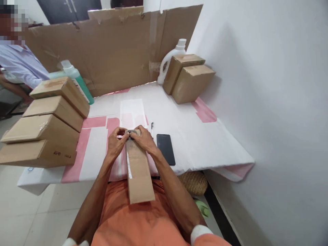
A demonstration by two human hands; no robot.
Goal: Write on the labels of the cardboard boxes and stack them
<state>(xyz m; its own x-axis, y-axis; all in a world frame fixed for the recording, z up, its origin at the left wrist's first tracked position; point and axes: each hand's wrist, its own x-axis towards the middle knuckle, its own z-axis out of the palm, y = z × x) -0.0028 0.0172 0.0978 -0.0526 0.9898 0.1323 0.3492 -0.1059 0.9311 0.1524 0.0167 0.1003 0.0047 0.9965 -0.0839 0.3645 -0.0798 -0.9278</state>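
Note:
A long narrow cardboard box (138,171) lies lengthwise in front of me, its near end against my body and its far end on the table (205,136). My left hand (116,138) and my right hand (143,138) meet at the far end, fingers curled and pinching a small dark-edged piece (131,131) at the box's top. What that piece is I cannot make out. A strip of clear tape runs along the box's left edge.
Several closed cardboard boxes (46,130) are stacked at the left, two more (189,78) at the back right. A black phone (166,148) and a pen (152,128) lie right of my hands. A green bottle (77,78), a white jug (171,58) and a cardboard screen (115,51) stand behind. Another person (17,65) is at far left.

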